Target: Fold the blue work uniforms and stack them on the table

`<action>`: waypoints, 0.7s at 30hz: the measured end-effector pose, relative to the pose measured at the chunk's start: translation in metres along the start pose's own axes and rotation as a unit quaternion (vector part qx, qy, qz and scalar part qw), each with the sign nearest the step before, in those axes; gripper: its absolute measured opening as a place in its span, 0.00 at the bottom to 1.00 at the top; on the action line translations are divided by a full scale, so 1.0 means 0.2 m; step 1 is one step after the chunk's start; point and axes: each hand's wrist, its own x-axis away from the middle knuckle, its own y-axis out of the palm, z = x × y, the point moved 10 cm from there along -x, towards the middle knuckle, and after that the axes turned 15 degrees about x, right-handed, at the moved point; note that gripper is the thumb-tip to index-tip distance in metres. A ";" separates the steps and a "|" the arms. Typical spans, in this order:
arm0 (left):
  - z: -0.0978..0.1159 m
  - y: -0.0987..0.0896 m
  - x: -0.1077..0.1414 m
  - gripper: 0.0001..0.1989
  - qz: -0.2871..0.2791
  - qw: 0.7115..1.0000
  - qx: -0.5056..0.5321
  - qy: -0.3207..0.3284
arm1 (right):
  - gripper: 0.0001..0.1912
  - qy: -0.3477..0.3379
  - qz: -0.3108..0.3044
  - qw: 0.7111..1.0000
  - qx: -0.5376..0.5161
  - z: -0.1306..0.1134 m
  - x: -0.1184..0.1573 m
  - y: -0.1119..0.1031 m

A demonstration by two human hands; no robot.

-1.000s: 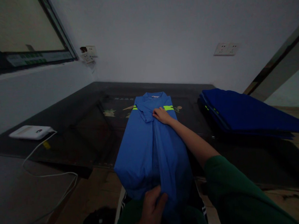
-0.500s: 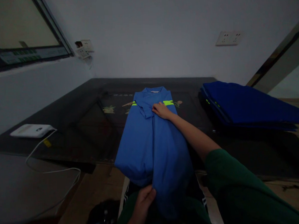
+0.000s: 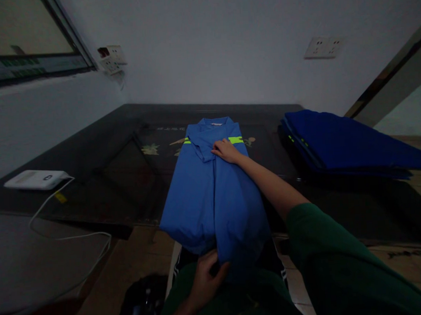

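A light blue garment [image 3: 194,196] with yellow-green stripes lies lengthwise on the dark table, collar at the far end, its lower part hanging over the near edge. My right hand [image 3: 225,151] rests on its upper front beside the folded sleeve, fingers closed on the cloth near the centre line. Down at the lower hem, my left hand [image 3: 207,277] touches the cloth with thumb and fingers spread apart; its fingertips are partly hidden under the fabric.
Dark blue folded cloth [image 3: 351,143] is stacked on the table's right side. A white device [image 3: 37,179] with a cable lies at the left edge of the dark table [image 3: 102,182]. Wall sockets [image 3: 324,47] are behind. A black bag-like object [image 3: 143,302] sits on the floor.
My left hand has opened from its pinch at the hem, thumb now apart from the fingers. The hanging cloth near it sits higher. My right hand keeps its place on the garment.
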 end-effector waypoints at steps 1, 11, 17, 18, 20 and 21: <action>0.04 0.02 0.00 0.23 -0.016 1.000 0.002 0.016 | 0.17 0.000 0.001 1.000 0.000 0.00 0.00 0.00; -0.15 -0.09 0.03 0.25 0.044 0.995 -0.028 -0.091 | 0.18 -0.006 0.015 1.000 0.019 -0.03 0.02 -0.04; -0.12 -0.15 0.04 0.17 -0.080 0.956 -0.207 -0.194 | 0.18 0.017 0.069 0.996 0.055 -0.05 0.08 -0.21; -0.07 -0.17 0.05 0.16 -0.099 0.948 -0.224 -0.203 | 0.18 0.025 0.086 0.995 0.045 -0.05 0.11 -0.26; 0.05 -0.19 0.06 0.17 -0.138 0.942 -0.224 -0.208 | 0.18 0.042 0.114 0.993 0.013 -0.04 0.19 -0.36; 0.13 -0.16 0.04 0.18 -0.159 0.945 -0.210 -0.192 | 0.18 0.049 0.116 0.992 -0.002 -0.04 0.23 -0.39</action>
